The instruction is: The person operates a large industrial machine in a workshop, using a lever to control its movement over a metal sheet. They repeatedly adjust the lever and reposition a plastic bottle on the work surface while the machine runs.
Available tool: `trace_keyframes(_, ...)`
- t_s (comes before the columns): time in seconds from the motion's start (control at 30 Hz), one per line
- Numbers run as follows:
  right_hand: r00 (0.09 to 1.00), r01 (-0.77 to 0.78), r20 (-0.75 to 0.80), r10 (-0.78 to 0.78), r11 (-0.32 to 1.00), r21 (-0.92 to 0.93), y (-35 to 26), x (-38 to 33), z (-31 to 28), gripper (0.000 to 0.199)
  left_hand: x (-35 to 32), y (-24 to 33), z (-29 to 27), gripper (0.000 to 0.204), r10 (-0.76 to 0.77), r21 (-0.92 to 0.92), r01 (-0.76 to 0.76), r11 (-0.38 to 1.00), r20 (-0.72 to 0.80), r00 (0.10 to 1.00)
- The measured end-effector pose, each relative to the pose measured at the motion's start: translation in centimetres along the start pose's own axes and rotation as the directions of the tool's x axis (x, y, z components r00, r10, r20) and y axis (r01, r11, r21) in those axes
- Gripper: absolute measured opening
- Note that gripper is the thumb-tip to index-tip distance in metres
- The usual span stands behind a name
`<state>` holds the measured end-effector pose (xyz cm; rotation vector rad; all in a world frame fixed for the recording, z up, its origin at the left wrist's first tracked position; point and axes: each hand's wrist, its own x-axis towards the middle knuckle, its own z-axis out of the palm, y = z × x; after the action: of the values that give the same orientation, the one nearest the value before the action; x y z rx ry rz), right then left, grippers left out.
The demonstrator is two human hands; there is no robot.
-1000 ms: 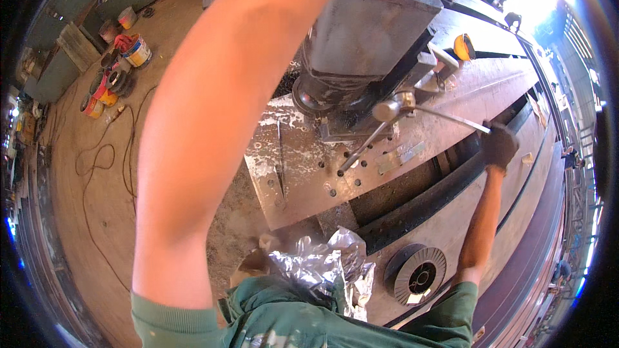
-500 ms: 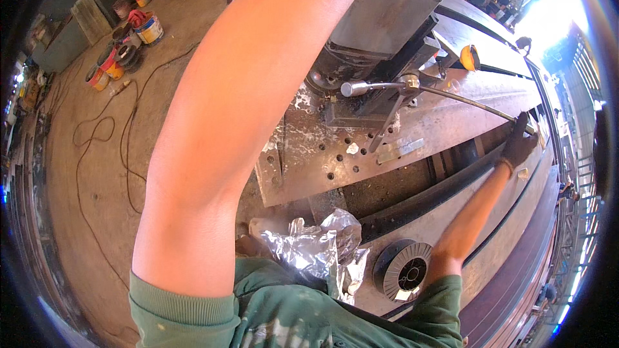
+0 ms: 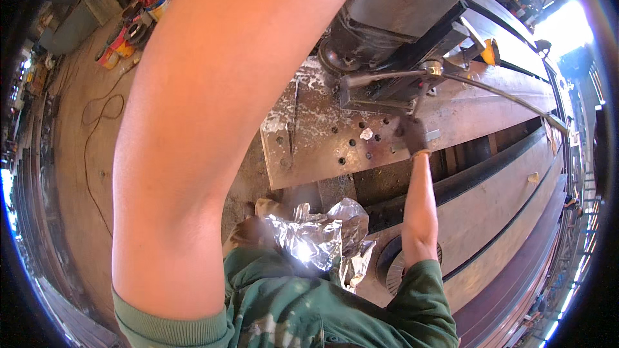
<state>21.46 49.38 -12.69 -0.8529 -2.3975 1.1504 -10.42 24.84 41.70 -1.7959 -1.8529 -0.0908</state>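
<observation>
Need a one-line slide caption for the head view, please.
Gloved right hand at a spoked metal handle over a holed plate; the left arm extends past the top edge.

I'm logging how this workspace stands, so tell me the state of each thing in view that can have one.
Three-spoked handle: spread left, right and downward
Right hand: gloved, at the handle's lower end; whether closed, unclear
Left hand: out of view
Metal plate: pierced with holes, surface patchy
Silver foil-like sheet: crumpled
Spool: partly hidden; whether wound, unclear
Buckets: standing, clustered
</observation>
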Motion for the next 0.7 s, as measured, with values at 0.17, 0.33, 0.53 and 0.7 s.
trace_keyframes(0.17, 0.965, -0.263, -0.135, 0.226, 0.807, -0.528, -9.5, 1.9, -9.4, 0.055, -3.1, 1.0, 3.5, 0.070, -0.059, -0.019, 0.061, 0.998, 0.090, 0.994)
trace_keyframes(0.33, 0.968, -0.232, -0.230, 0.097, 0.693, -0.683, -15.9, -1.3, -13.4, 0.064, -2.9, 3.4, 4.7, 0.071, -0.033, -0.093, 0.042, 0.995, 0.095, 0.995)
trace_keyframes(0.53, 0.963, -0.181, -0.267, -0.028, 0.667, -0.722, -15.9, -2.1, -13.7, 0.066, -3.3, 3.6, 4.6, 0.071, -0.048, -0.106, 0.059, 0.993, 0.101, 0.994)
trace_keyframes(0.7, 0.972, -0.091, -0.193, -0.132, 0.546, -0.833, -15.7, -0.7, -17.1, 0.064, -4.6, 3.3, 5.3, 0.071, -0.076, -0.111, 0.090, 0.990, 0.124, 0.989)
